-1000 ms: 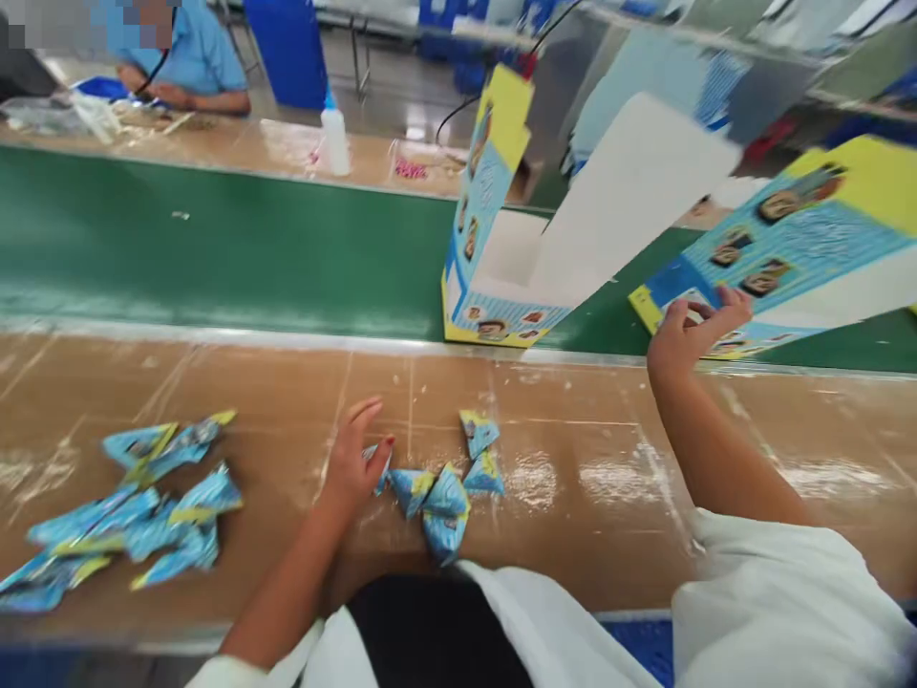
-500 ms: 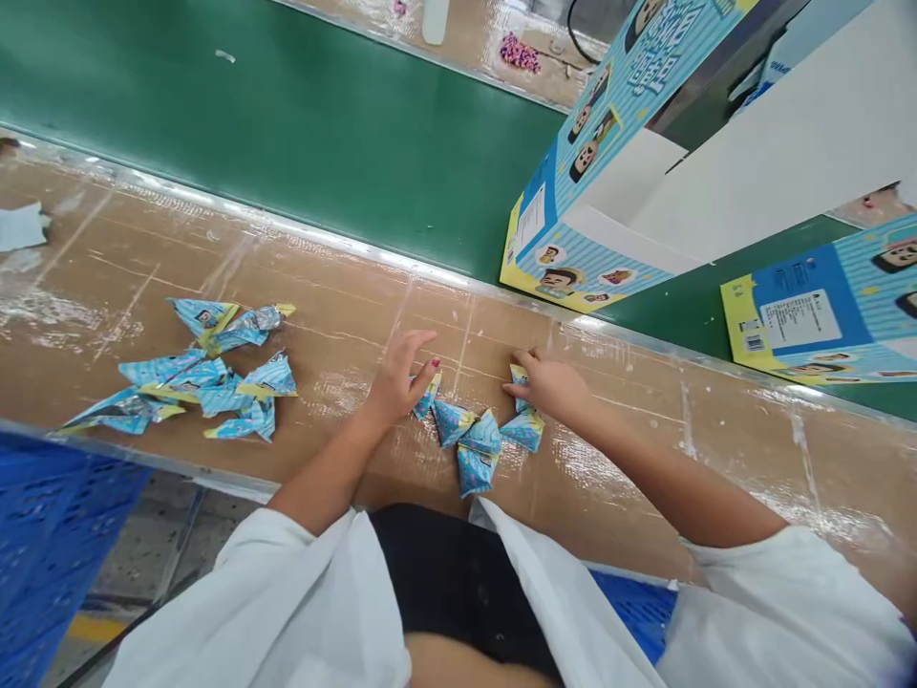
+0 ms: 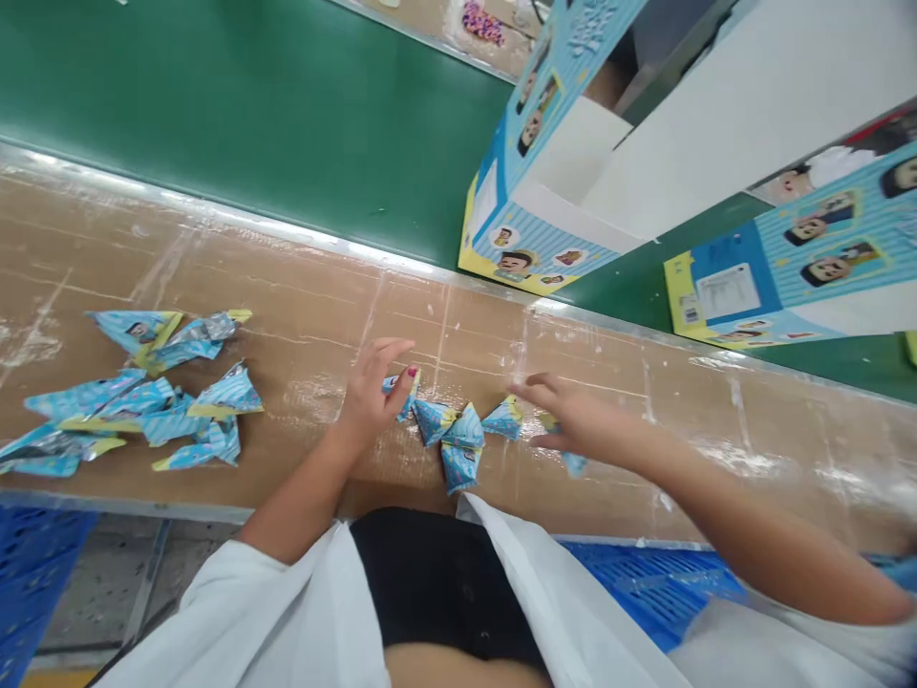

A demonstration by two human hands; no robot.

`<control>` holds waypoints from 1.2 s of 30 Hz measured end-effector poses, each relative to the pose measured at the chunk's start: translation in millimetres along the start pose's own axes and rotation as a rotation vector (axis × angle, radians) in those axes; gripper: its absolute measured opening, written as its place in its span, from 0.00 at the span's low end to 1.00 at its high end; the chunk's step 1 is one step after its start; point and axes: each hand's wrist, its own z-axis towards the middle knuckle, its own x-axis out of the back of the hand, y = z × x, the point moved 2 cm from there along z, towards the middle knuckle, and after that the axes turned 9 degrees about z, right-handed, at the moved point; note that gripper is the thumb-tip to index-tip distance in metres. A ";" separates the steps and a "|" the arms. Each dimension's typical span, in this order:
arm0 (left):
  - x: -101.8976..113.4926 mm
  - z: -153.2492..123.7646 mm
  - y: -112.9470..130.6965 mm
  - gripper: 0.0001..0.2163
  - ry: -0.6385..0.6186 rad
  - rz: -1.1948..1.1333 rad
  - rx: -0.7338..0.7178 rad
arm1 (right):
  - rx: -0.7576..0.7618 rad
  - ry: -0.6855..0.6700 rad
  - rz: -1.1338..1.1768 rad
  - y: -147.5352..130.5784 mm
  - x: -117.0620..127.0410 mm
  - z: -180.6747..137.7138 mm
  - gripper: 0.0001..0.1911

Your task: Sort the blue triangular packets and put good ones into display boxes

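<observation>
Small blue-and-yellow pyramid-shaped foil packets lie on the tape-covered brown bench in front of me. My left hand [image 3: 373, 390] rests beside the leftmost packet [image 3: 402, 392] of the near group, thumb and fingers apart around its edge. Several more sit in a close cluster, among them a packet [image 3: 460, 465] nearest my body and another [image 3: 503, 418] on the right side. My right hand [image 3: 569, 413] hovers to the right of the cluster with fingers spread. Partly hidden beneath it is one packet [image 3: 573, 464], smeared by motion.
At the left lies a loose pile of similar packets [image 3: 164, 416]. Beyond the bench edge runs a green belt [image 3: 287, 143], carrying an open printed box [image 3: 544, 229] and a second box [image 3: 745, 287]. Blue crates [image 3: 645, 578] stand below the bench.
My right hand has moved right and nearer to me, and the packet under it has shifted the same way. My left hand stays by its packet. The view has swung right.
</observation>
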 end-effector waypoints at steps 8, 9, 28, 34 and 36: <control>2.8 3.2 -1.7 0.10 0.041 0.000 0.030 | -0.075 0.061 0.055 13.5 -26.8 29.5 0.23; 2.8 3.2 -2.3 0.10 0.048 -0.009 0.036 | -0.072 0.199 0.112 24.8 -8.3 33.3 0.22; -10.1 -3.3 -9.0 0.09 -0.058 -0.051 0.163 | 0.043 1.592 0.768 -3.8 -6.3 51.5 0.26; -16.5 -3.2 -5.4 0.09 -0.080 -0.007 0.135 | -0.245 1.775 0.939 -6.1 -36.1 43.3 0.26; -20.9 -3.7 -6.6 0.10 -0.103 -0.026 0.156 | -0.212 1.663 0.934 -6.1 -51.9 51.8 0.27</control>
